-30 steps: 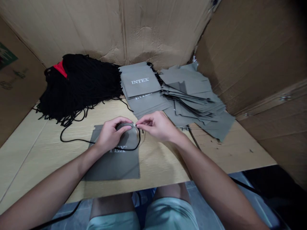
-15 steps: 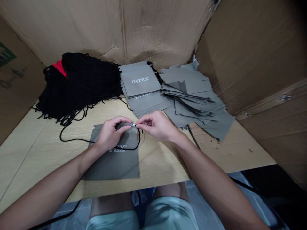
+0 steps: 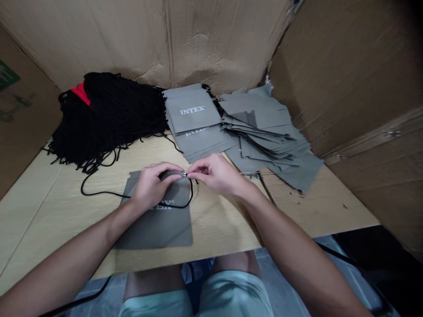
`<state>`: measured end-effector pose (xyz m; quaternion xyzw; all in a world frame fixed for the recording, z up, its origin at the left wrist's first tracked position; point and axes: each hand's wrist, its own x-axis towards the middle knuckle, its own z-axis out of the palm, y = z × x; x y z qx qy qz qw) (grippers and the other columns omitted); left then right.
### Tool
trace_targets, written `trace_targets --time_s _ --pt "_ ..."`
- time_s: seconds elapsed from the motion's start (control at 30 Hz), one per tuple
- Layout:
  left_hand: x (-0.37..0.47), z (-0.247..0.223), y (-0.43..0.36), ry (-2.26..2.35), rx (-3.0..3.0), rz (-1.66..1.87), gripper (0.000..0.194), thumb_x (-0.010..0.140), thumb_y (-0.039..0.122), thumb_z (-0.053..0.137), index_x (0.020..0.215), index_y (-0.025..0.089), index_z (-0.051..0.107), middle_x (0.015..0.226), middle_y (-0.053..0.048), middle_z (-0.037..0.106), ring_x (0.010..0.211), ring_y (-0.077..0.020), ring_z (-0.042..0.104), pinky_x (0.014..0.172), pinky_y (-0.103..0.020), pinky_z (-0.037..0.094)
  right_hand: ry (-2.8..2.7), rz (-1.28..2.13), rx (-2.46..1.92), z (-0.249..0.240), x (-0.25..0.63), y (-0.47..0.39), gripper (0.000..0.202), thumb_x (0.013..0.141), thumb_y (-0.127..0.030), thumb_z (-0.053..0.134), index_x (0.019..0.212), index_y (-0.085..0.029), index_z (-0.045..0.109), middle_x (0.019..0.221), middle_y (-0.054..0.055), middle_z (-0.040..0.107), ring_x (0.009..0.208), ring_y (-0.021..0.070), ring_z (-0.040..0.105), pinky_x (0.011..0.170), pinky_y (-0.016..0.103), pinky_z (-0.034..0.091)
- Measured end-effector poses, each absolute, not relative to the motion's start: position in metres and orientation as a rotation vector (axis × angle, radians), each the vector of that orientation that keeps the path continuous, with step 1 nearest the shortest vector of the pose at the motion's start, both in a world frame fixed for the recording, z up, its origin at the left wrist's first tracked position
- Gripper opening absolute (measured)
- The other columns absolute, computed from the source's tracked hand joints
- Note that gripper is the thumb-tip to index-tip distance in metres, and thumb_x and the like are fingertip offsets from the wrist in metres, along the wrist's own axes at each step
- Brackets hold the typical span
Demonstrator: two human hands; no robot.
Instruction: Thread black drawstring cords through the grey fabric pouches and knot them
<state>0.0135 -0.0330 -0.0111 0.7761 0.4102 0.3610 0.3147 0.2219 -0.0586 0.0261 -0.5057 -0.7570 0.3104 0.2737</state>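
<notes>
A flat grey pouch (image 3: pixel 158 231) with white lettering lies on the table in front of me. At its top right corner my left hand (image 3: pixel 156 182) is closed, thumb and forefinger pinching the pouch's top edge. Facing it, my right hand (image 3: pixel 211 172) pinches a black cord (image 3: pixel 191 193) close to that corner. A small shiny metal piece (image 3: pixel 184 174) shows between both sets of fingertips; its kind is too small to make out. The cord loops across the pouch, passes under my left hand and trails off left. Part of the lettering is hidden by my left hand.
A large heap of black cords (image 3: pixel 112 119) with a red band (image 3: pixel 81 93) lies back left. Printed grey pouches (image 3: pixel 198 99) are stacked at the back, beside a loose pile of grey pouches (image 3: pixel 264 136). Cardboard walls (image 3: pixel 211 39) enclose the table (image 3: pixel 218 233).
Both hands hold nearly the same pose at the pouch corner. The metal piece between the fingertips sits very slightly lower; the view has shifted a little.
</notes>
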Motion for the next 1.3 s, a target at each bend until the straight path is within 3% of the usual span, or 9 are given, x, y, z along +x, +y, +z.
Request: trace_targets --time_s 0.4,0.67,0.83,0.97,1.07,1.3 --pt "0.013 -0.008 -0.033 1.034 1.944 0.811 0.021 0.078 0.032 0.073 0.096 0.022 0.072 0.091 -0.003 0.076 0.083 -0.0183 0.070 0.076 -0.028 0.054 -1.950 0.933 -1.321 0.016 0.216 -0.056 0.007 0.078 -0.017 0.071 0.082 -0.018 0.065 0.074 0.000 0.073 0.071 0.0125 0.068 0.068 0.022 0.047" --pt "0.013 -0.002 -0.034 1.028 2.017 0.787 0.020 0.080 0.037 0.069 0.090 0.021 0.074 0.089 -0.004 0.076 0.076 -0.0175 0.068 0.068 -0.027 0.052 -1.957 0.846 -1.266 0.019 0.217 -0.058 0.031 0.067 -0.024 0.082 0.086 -0.018 0.058 0.080 0.001 0.068 0.069 0.0110 0.062 0.064 0.021 0.048" --pt "0.011 -0.004 -0.029 1.097 1.924 0.839 0.020 0.077 0.037 0.072 0.088 0.020 0.074 0.087 -0.004 0.075 0.075 -0.0169 0.067 0.067 -0.026 0.051 -2.098 0.736 -1.330 0.024 0.230 -0.056 0.032 0.073 -0.025 0.077 0.101 -0.019 0.064 0.086 0.004 0.071 0.077 0.0142 0.066 0.071 0.024 0.048" --pt "0.006 -0.001 -0.023 1.075 1.892 0.863 0.022 0.076 0.036 0.073 0.088 0.018 0.074 0.089 -0.005 0.075 0.081 -0.0183 0.069 0.073 -0.027 0.052 -2.204 0.582 -1.387 0.029 0.241 -0.053 0.007 0.083 -0.024 0.067 0.085 -0.018 0.071 0.077 0.004 0.072 0.070 0.0140 0.064 0.067 0.024 0.044" --pt "0.002 0.000 -0.021 1.062 1.907 0.838 0.024 0.075 0.037 0.074 0.089 0.017 0.074 0.090 -0.006 0.076 0.082 -0.0196 0.069 0.074 -0.028 0.053 -2.240 0.514 -1.285 0.030 0.242 -0.052 0.012 0.085 -0.022 0.064 0.078 -0.017 0.072 0.076 0.004 0.071 0.068 0.0131 0.062 0.066 0.023 0.041" --pt "-0.002 -0.001 -0.022 1.014 2.062 0.799 0.019 0.079 0.034 0.071 0.092 0.020 0.072 0.091 -0.002 0.075 0.083 -0.0178 0.069 0.077 -0.028 0.051 -2.227 0.633 -1.296 0.025 0.239 -0.053 0.016 0.087 -0.029 0.063 0.081 -0.017 0.072 0.073 0.003 0.071 0.062 0.0116 0.059 0.060 0.022 0.039"
